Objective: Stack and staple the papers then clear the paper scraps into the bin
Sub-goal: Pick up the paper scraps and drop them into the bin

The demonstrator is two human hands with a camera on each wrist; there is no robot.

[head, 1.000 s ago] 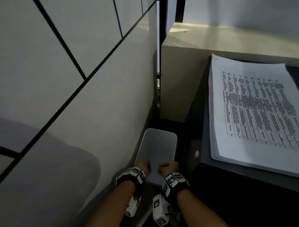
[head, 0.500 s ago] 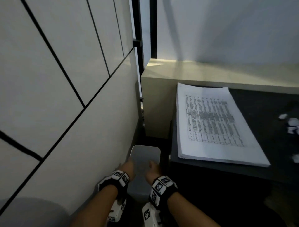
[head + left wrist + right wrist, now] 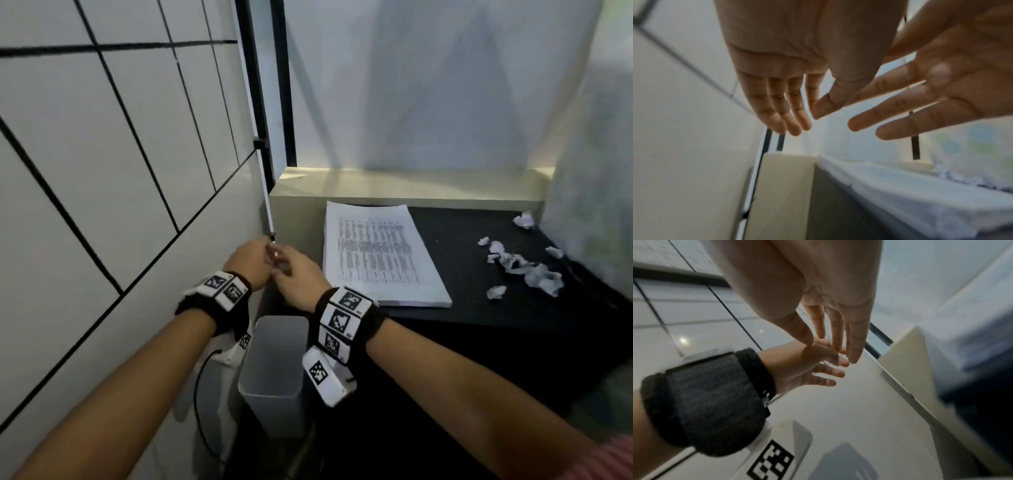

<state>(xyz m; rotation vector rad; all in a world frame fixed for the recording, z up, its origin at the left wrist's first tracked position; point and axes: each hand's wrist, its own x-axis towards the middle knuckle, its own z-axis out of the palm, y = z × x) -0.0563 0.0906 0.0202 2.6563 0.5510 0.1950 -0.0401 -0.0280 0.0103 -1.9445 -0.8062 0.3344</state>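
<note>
Both hands, left hand (image 3: 251, 258) and right hand (image 3: 297, 275), hover spread and empty above the bin (image 3: 274, 373) (probably just emptied); paper scraps (image 3: 524, 270) wait at three o'clock on the tabletop (image 3: 479, 329).

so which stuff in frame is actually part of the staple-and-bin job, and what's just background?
Part of the job:
- paper stack on the black table
- crumpled paper scraps at the table's right side
- bin on the floor beside the table
- left hand and right hand, both empty, above the bin

Just there:
- tiled wall
- cream ledge
- No stapler visible.
</note>
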